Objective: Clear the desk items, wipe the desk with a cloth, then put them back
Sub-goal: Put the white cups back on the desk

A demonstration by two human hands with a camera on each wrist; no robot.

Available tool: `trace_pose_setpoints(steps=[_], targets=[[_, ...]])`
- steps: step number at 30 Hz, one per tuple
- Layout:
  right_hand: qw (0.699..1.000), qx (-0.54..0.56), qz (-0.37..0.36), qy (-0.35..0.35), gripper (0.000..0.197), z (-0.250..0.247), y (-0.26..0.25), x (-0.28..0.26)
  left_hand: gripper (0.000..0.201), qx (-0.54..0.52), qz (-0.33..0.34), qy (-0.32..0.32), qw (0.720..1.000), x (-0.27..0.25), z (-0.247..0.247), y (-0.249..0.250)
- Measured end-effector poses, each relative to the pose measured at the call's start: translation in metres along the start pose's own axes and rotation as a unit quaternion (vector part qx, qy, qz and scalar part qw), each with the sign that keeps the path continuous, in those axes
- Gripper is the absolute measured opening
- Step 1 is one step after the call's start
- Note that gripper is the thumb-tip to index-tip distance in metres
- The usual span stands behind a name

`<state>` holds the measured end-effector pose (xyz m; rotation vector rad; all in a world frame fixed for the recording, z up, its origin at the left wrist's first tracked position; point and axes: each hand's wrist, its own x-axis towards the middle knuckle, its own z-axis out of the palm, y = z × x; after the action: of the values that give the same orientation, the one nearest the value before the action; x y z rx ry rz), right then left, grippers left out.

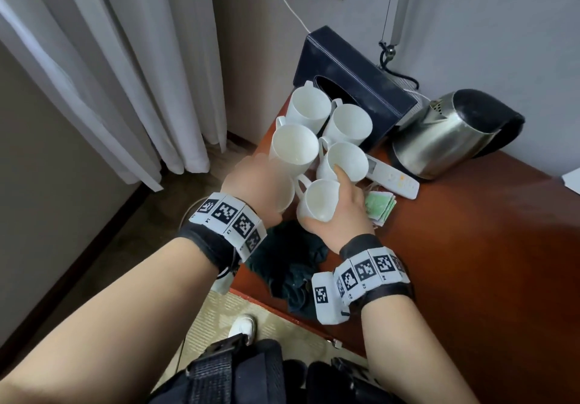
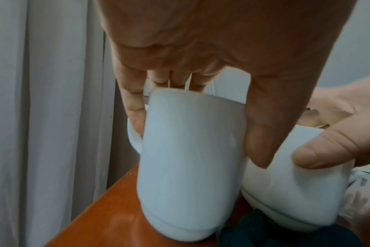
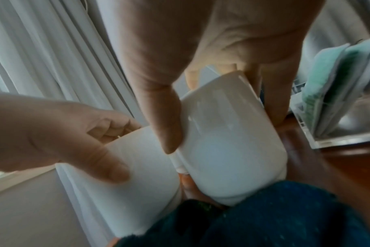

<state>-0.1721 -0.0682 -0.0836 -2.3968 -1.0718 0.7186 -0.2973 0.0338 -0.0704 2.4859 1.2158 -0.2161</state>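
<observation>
Gripping one white mug each, both hands work at the desk's near-left corner; landmark for all places = tissue box [image 1: 354,90], dark, at the back by the wall

Left hand [image 1: 254,190] wraps the left mug [image 2: 190,167] from above, thumb on one wall, fingers [image 2: 135,115] on the far side by the handle; base looks tipped, near edge just off the desk [image 1: 470,262]. Right hand [image 1: 339,212] clasps the right mug [image 1: 318,199] round the body, thumb [image 3: 169,127] down the near wall, fingers behind. Both mugs sit nearer than the tissue box, last in a cluster of six; the two touch or nearly do, cannot tell which

Four more mugs [image 1: 314,130] stand upright between the held pair and the tissue box, packed close. Dark cloth [image 1: 292,272] lies crumpled at the desk's front edge, farther still from the box, right under the right mug's base. Kettle [image 1: 445,140] stands just right of the tissue box, white remote [image 1: 392,177] in front of the kettle, green tea packets [image 1: 379,206] just right of the right hand

Handling, my read: glazed ceramic, stiff, moderately heavy, smooth and likely slippery, chips if knocked against neighbours. Body wrap works for a short move; the handle gives a surer hold. Lift straight up to clear the packed mugs. Stage unclear: clearing or putting back
</observation>
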Motion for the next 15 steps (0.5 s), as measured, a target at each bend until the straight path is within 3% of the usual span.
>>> trace_pose_setpoints(steps=[8,15], targets=[[0.999,0.035,-0.016,0.034,0.096,-0.026,0.005,-0.017,0.079,-0.016,-0.015,0.022,1.0,-0.023,-0.01,0.006],[0.993,0.085,-0.013,0.085,0.09,-0.072,0.041,-0.06,0.076,-0.007,0.025,0.047,0.999,-0.056,-0.023,0.064]])
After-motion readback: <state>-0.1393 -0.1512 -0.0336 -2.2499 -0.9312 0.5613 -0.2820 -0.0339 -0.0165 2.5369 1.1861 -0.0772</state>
